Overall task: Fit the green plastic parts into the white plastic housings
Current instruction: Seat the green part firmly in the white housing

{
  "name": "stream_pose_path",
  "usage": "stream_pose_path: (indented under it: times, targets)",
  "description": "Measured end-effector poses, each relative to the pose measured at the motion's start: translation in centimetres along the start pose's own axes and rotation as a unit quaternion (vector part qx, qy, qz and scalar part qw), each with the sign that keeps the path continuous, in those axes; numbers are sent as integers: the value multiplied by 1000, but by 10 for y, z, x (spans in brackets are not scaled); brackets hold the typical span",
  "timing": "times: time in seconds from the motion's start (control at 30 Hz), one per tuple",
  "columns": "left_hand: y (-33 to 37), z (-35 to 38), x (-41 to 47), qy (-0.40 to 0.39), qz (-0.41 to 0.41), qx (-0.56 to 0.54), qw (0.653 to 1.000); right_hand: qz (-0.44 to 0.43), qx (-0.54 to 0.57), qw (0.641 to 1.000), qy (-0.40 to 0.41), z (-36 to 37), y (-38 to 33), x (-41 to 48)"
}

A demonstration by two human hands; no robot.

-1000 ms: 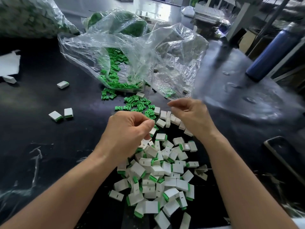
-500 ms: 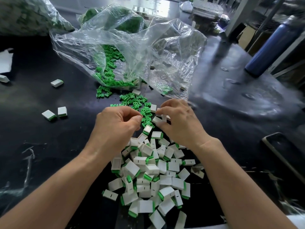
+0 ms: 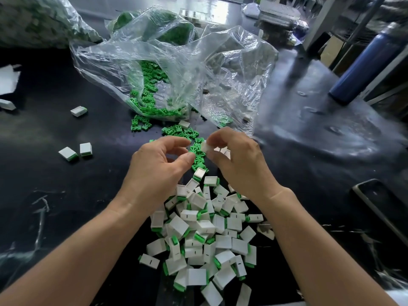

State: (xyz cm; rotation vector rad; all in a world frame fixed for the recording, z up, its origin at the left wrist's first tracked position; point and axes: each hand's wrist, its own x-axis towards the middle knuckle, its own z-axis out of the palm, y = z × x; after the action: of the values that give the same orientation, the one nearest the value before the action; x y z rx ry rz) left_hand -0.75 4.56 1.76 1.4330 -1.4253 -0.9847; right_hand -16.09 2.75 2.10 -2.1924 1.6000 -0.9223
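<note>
The crumpled clear plastic bag (image 3: 198,69) is thin, glossy film, creased and catching glare. Inside it, the small green plastic parts (image 3: 148,85) look matt and hard. In front of the bag, the white rectangular plastic housings (image 3: 198,228) are smooth and satin. The black tabletop (image 3: 66,195) under the bag is shiny, scuffed with pale scratches. Right of the bag, the tall blue cylindrical bottle (image 3: 364,65) shows a smooth, dull sheen; left of it, a torn white sheet (image 3: 7,79) looks like matt paper.
</note>
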Motion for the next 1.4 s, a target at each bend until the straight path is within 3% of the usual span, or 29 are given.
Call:
stream_pose_path:
  times: [0.1, 0.23, 0.47, 0.67, 1.0, 1.4]
  targets:
    - [2, 0, -2, -17, 0, -29, 999, 3, 104, 994, -23, 2, -10, -3]
    - [3, -1, -3, -9, 4, -57, 998, 14, 132, 989, -60, 2, -8, -3]
    - [2, -1, -1, 5, -18, -77, 997, 91, 38, 995, 28, -11, 9, 1]
    - [2, -1, -2, 7, -23, -70, 997, 24, -110, 992, -58, 1, 5, -2]
    - [2, -1, -1, 19, -17, -47, 999, -26, -220, 967, -130, 11, 5, 0]
    - [1, -2, -2, 22, -15, -54, 998, -31, -228, 964, -135, 11, 5, 3]
